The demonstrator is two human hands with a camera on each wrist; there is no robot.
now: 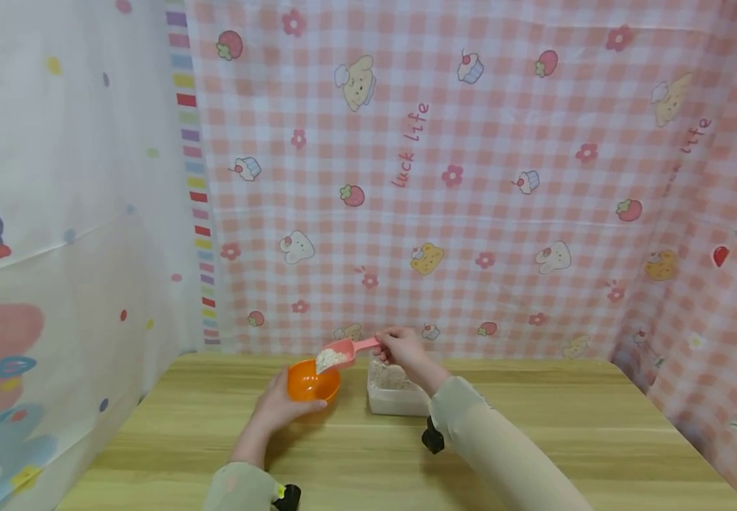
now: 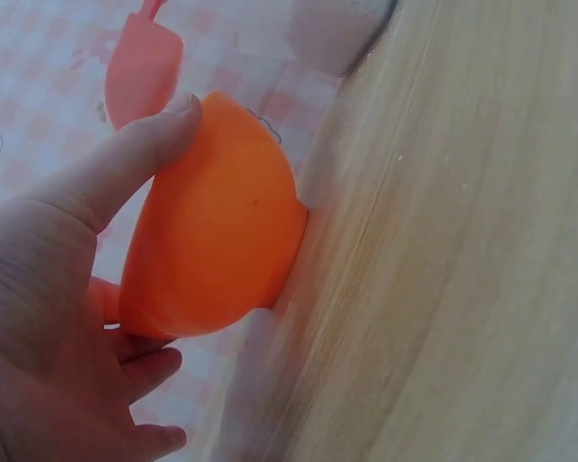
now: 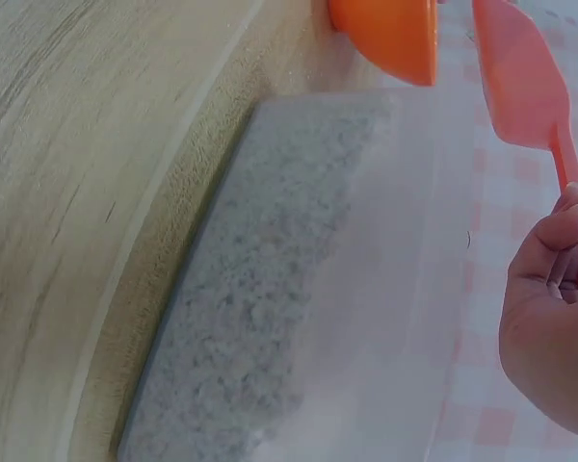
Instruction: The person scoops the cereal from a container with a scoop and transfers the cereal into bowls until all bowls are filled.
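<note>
An orange bowl (image 1: 313, 384) stands on the wooden table, and my left hand (image 1: 280, 404) grips its near left side, thumb on the outer wall. Held by its handle in my right hand (image 1: 405, 350), a pink scoop (image 1: 346, 348) carries white powder (image 1: 332, 358) and hangs over the bowl's rim. The scoop's tip points left and slightly down. In the left wrist view the bowl (image 2: 217, 226) rests on its foot, with the scoop (image 2: 144, 72) above its rim. Below my right hand sits a translucent container (image 1: 399, 402) of powder.
The wooden table (image 1: 534, 440) reaches to a pink checked cloth (image 1: 471, 234) at the back. A white patterned cloth (image 1: 106, 234) hangs on the left, and another checked cloth (image 1: 713, 298) on the right. Some white specks lie on the table near the bowl.
</note>
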